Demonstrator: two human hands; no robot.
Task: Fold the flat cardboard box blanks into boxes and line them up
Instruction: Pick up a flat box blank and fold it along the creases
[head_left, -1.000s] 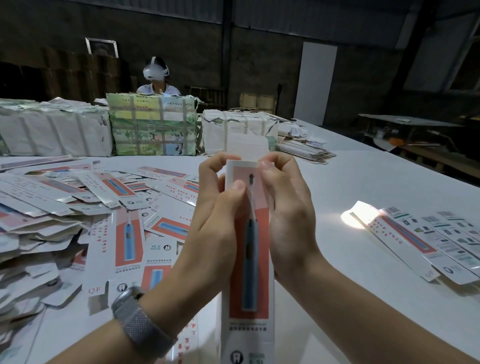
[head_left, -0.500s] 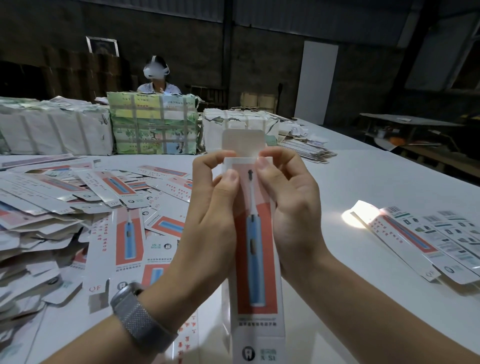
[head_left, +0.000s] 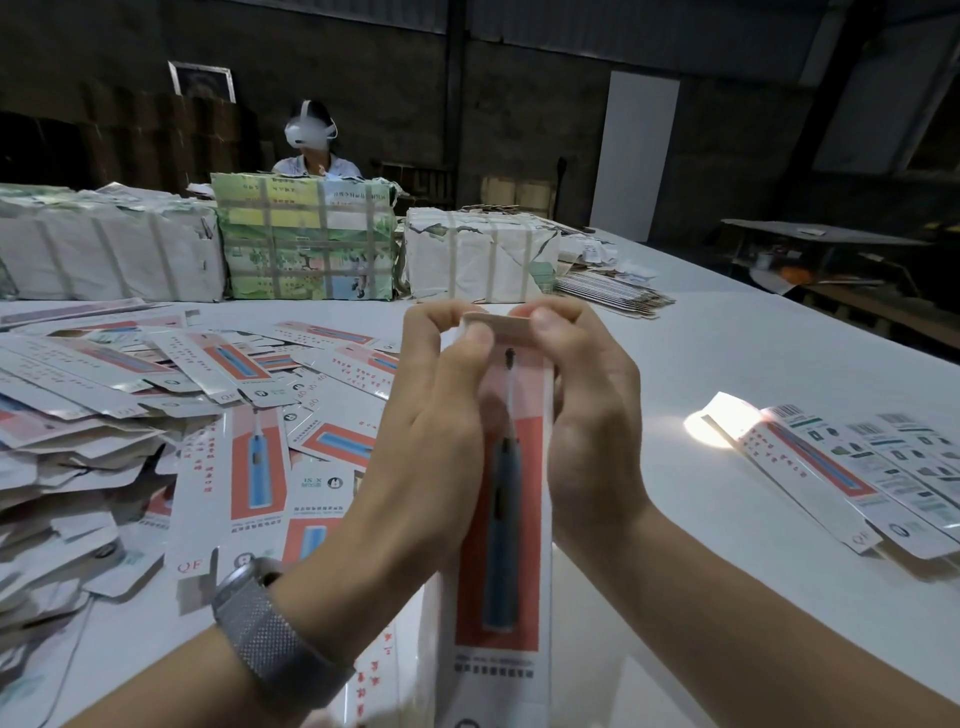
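I hold the box upright in front of me, both hands clamped on its top end. My left hand wraps its left side, thumb pressing on the front near the top; my right hand grips the right side, fingers curled over the top flap, which is bent down toward me. The box's lower end runs out of the bottom of the view, so I cannot tell if it touches the table. A watch sits on my left wrist.

To my left lies a loose heap of flat blanks, overlapping, spreading right up behind my left forearm. On my right, well apart from my hands, a few more pieces lie side by side, a bright patch of light on their near end. Beyond my hands stand strapped bundles in a row, with a low stack of cards just right of them. Behind the bundles sits another person wearing a headset.
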